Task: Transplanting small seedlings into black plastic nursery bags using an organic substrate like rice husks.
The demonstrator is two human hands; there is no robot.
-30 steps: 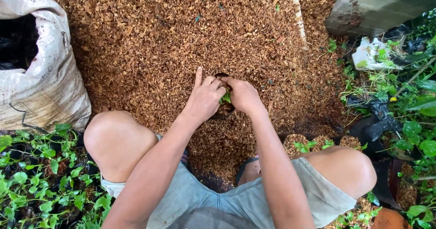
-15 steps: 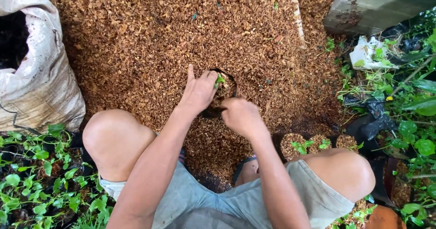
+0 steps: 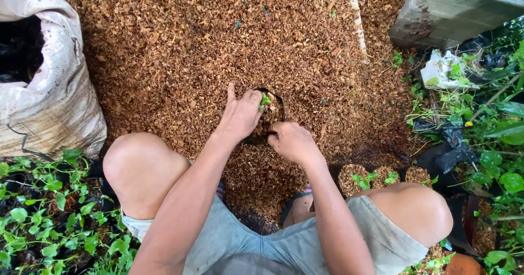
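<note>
right now the left hand (image 3: 240, 117) sits on the near-left rim of a small black pot (image 3: 271, 117), fingers curled over the edge and pinching a little green seedling (image 3: 265, 99) upright inside it, index finger sticking straight out away from the body. the right hand (image 3: 292, 141) is just beside it, on the pot's near-right side, closed into a loose fist over the brown husk chips (image 3: 218, 40); whether it has a clump of chips inside i cannot tell. the pot itself is half sunk in the chip heap, between the two hands and just beyond the knuckles, partly filled with the same brown stuff. spreading far beyond both hands, the chip pile. well off to the left of the left hand, a white sack (image 3: 52, 100) gapes open with dark contents. near the right forearm, three filled pots with seedlings (image 3: 376, 177) stand side by side. left of the left knee, a bed of green seedlings (image 3: 43, 215).
</note>
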